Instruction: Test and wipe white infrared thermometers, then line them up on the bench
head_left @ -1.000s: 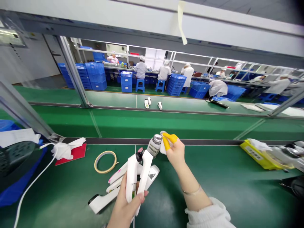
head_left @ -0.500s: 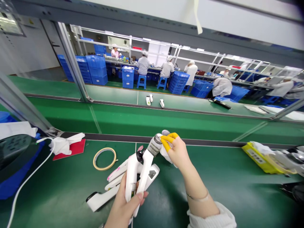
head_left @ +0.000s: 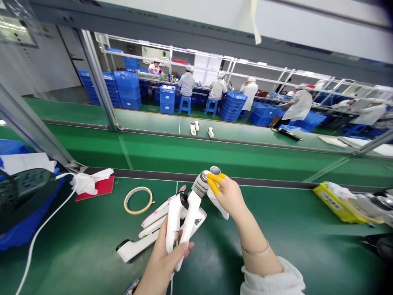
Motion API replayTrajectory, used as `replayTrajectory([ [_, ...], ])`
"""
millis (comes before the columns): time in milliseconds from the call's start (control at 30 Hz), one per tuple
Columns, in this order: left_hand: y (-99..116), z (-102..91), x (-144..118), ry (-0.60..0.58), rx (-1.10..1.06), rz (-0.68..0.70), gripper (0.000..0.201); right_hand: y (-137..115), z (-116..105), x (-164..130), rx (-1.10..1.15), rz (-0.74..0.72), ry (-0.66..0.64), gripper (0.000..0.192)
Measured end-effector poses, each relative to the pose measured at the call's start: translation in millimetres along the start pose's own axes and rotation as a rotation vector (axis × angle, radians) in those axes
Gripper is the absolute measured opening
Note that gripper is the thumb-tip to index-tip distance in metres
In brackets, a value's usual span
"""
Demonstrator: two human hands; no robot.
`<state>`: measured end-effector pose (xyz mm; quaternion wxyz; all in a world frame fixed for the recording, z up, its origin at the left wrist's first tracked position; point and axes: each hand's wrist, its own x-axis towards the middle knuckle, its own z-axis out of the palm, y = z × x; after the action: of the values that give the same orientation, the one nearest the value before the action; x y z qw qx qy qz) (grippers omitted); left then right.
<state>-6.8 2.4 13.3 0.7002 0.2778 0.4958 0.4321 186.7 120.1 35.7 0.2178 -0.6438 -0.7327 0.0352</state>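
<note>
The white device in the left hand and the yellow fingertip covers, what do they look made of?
White device: looks like glossy moulded plastic, smooth with soft highlights; its tip looks metallic, silvery and reflective. Yellow fingertip covers: probably rubber or latex, matte and clinging to the right hand's fingers.

White handheld device (head_left: pixel 184 213) (silver-tipped head) held upright, tilted right.

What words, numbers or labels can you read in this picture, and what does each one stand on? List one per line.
None can be read.
Yellow box: label print too blurred.
White device in the left hand: small marks, too small.
Wall notice: blurred.
</note>
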Motion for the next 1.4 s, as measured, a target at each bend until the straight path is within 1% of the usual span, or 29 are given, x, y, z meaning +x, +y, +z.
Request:
replayTrajectory([
  [167, -0.3, 1.4, -0.7, -0.011, 0.005, 0.001, 0.074, 0.2, 2.2, 0.6, 0.004, 0.022, 0.001, 0.034],
  [333, 0.4, 1.7, -0.8, -0.010, -0.005, 0.008, 0.074, 0.6, 3.2, -0.3, 0.018, 0.010, 0.025, 0.034],
  [467, 0.1, 0.9, -1.1, -0.012, -0.001, 0.024, 0.072, 2.7, 5.3, 0.2, 0.038, -0.016, 0.063, 0.033],
  [600, -0.6, 1.3, -0.6, -0.016, -0.001, 0.012, 0.074, 5.4, 9.2, 1.9, 0.075, -0.063, 0.131, 0.029],
  [667, -0.8, 2.2, -0.1, -0.020, 0.005, 0.018, 0.073, 4.8, 8.9, -1.9, 0.106, -0.113, 0.186, 0.028],
  [733, -1.6, 2.7, 0.3, -0.020, 0.011, 0.021, 0.074, 2.3, 5.8, -12.4, 0.142, -0.181, 0.239, 0.027],
  [900, -8.0, 1.0, 0.0, -0.014, 0.000, 0.028, 0.082, -4.0, -4.2, -58.4, 0.294, -0.462, 0.336, 0.022],
  [933, -9.6, 0.6, -0.1, -0.014, -0.006, 0.032, 0.084, -3.6, -5.1, -66.6, 0.327, -0.494, 0.357, 0.023],
  [967, -11.1, 0.4, -0.4, -0.012, -0.010, 0.035, 0.085, -2.6, -5.6, -73.3, 0.355, -0.500, 0.377, 0.024],
  [1067, -14.8, 0.5, -1.6, -0.012, -0.010, 0.041, 0.087, 1.2, -4.9, -85.0, 0.402, -0.440, 0.422, 0.028],
  [1133, -17.0, 0.6, -2.4, -0.023, 0.004, 0.056, 0.088, 1.2, -2.4, -88.3, 0.415, -0.434, 0.426, 0.029],
  [1233, -20.5, -0.4, -2.5, -0.053, 0.046, 0.092, 0.090, -5.2, 5.2, -92.2, 0.409, -0.478, 0.427, 0.028],
  [1367, -23.0, -2.6, -2.3, -0.042, 0.106, 0.181, 0.086, -14.8, 14.2, -96.4, 0.378, -0.671, 0.352, 0.020],
  [1400, -22.5, -2.8, -2.7, -0.042, 0.116, 0.184, 0.085, -15.4, 14.6, -96.5, 0.372, -0.688, 0.353, 0.020],
])
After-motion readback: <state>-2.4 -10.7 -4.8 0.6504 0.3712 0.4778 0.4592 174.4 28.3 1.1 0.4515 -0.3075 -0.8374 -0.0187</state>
